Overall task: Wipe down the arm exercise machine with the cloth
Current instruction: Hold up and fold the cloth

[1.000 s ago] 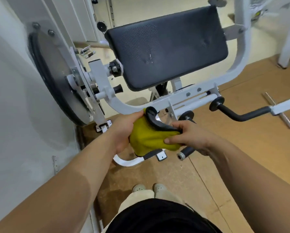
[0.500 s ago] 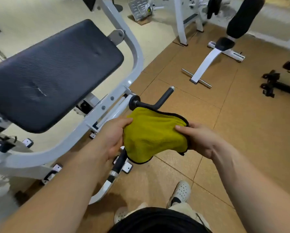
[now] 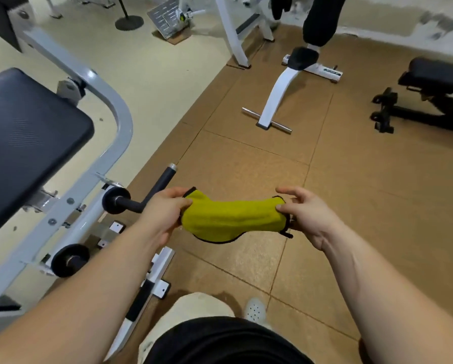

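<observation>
Yellow-green microfibre, edged in a dark binding: the cloth (image 3: pixel 233 219) hung stretched between both hands, in the air above the brown floor (image 3: pixel 246 158) and just to the right of the arm exercise machine (image 3: pixel 120 122). The left hand (image 3: pixel 165 210) pinched one bunched end between thumb and curled fingers (image 3: pixel 174 192). The right hand (image 3: pixel 308 216) pinched the other end between thumb and lower fingers, its forefinger lifted loosely and holding nothing. The cloth itself touched no part of the machine. The left hand lay in front of the black cranked handle (image 3: pixel 158 186), and I could not tell whether it brushed it. The dark arm pad (image 3: pixel 28 143) sat well apart, to the left. I judged the cloth light, soft and limp: its lower edge sagged, and it would fold wherever unsupported, so a pinch at the ends suited spreading or refolding only. For wiping I would gather it into one palm and press flat, wrapping it round the tubes and the handle. It looked neither slippery nor fragile, though its binding might catch on the frame's bolts.
</observation>
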